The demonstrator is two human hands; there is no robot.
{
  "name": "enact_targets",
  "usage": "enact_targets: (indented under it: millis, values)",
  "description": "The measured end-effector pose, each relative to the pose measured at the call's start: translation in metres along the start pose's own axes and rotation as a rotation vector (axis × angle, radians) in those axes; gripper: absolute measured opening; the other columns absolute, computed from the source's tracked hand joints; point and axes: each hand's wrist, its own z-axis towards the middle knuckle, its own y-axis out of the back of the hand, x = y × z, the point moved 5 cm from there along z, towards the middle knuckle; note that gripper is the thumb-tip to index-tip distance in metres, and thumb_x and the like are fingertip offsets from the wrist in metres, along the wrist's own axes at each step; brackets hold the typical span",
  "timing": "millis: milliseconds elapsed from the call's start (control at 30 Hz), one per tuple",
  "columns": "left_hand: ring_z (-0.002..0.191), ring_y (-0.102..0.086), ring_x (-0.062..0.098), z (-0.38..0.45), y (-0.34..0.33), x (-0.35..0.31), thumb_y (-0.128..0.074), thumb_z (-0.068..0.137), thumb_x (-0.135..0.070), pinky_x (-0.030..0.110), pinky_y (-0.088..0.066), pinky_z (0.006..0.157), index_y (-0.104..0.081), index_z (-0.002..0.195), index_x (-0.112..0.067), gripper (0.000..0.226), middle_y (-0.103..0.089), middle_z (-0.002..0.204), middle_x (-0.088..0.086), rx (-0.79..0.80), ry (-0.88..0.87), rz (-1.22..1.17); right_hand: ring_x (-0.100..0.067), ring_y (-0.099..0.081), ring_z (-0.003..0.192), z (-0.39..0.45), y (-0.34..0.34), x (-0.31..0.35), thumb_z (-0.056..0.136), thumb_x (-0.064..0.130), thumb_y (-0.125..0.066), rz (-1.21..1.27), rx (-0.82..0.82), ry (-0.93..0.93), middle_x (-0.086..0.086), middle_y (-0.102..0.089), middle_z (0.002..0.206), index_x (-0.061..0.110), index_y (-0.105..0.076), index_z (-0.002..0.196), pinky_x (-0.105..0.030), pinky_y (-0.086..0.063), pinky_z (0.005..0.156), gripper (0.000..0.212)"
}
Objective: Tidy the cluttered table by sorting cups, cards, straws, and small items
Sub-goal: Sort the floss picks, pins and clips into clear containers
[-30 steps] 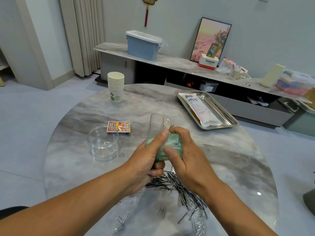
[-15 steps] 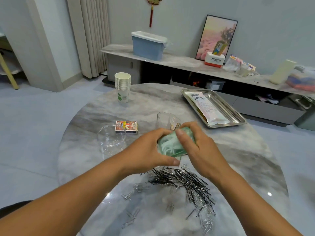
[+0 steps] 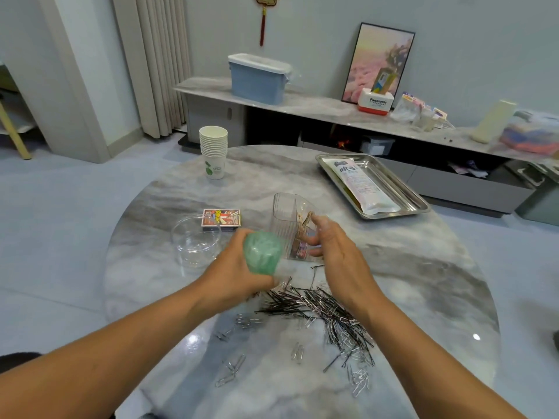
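the green packet [image 3: 262, 257] is in the left hand [image 3: 239, 275], which wraps its fingers around it above the table [image 3: 408, 267], just left of the clear container [image 3: 295, 228]. the right hand [image 3: 335, 252] has relaxed, nearly straight fingers beside this container and holds nothing; whether it touches the wall i cannot tell. the step seems to be putting the packet away. to do it well, i think the right hand should steady the container, because it is light and can tip, and the left should lower the packet straight into the free compartment. the hairpins [image 3: 320, 309] and paper clips [image 3: 233, 370] lie scattered near the person, so the forearms should stay lifted. the stacked paper cups [image 3: 213, 151] and the card box [image 3: 221, 219] are already sorted.
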Motion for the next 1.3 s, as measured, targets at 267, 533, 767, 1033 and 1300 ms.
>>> enact_targets:
  millis: [267,533,767,1033,1300]
  values:
    - [0.087,-0.064,0.008,-0.027,0.035,0.045,-0.097,0.06,-0.021,0.017,-0.05,0.066,-0.046,0.112,-0.033,0.074,-0.063,0.104,-0.004,-0.04,0.121,0.106,-0.015,-0.061,0.11,-0.024,0.01,-0.054,0.099,0.063,-0.027,-0.14,0.001,-0.08,0.002,-0.069,0.113,0.015,-0.067,0.118,-0.031,-0.045,0.092,0.066]
    - [0.097,-0.059,0.013,-0.043,0.059,0.064,-0.096,0.062,-0.018,0.012,-0.043,0.068,-0.037,0.136,-0.034,0.096,-0.055,0.121,-0.004,-0.15,0.153,0.148,0.002,-0.042,0.121,-0.048,0.006,-0.089,0.107,0.044,-0.036,-0.28,-0.022,-0.067,0.007,-0.055,0.138,0.024,-0.054,0.142,-0.019,-0.029,0.1,0.044]
    - [0.14,-0.032,0.007,-0.048,0.049,0.03,-0.084,0.076,-0.042,0.027,-0.031,0.112,-0.03,0.152,-0.033,0.094,-0.035,0.151,-0.01,-0.248,-0.274,0.445,0.004,-0.037,0.128,-0.061,0.004,-0.099,0.106,0.049,-0.033,-0.291,-0.042,-0.068,0.007,-0.047,0.148,0.023,-0.044,0.15,-0.018,-0.026,0.107,0.052]
    - [0.15,0.004,-0.005,-0.061,-0.026,0.024,-0.034,0.102,-0.053,0.018,-0.003,0.12,-0.015,0.16,-0.033,0.064,-0.009,0.166,-0.016,0.06,-0.408,0.598,-0.012,-0.04,0.14,-0.068,0.002,-0.115,0.106,0.048,-0.034,-0.401,-0.06,-0.058,0.003,-0.048,0.15,0.02,-0.043,0.151,-0.031,-0.03,0.117,0.054]
    - [0.152,0.013,0.007,-0.063,-0.033,0.063,-0.025,0.097,-0.068,0.029,0.0,0.123,0.003,0.158,-0.041,0.073,0.01,0.167,-0.01,0.133,-0.171,0.672,-0.014,-0.035,0.142,-0.067,-0.004,-0.119,0.104,0.051,-0.036,-0.438,-0.105,-0.05,0.003,-0.044,0.154,0.02,-0.041,0.152,-0.028,-0.023,0.119,0.058]
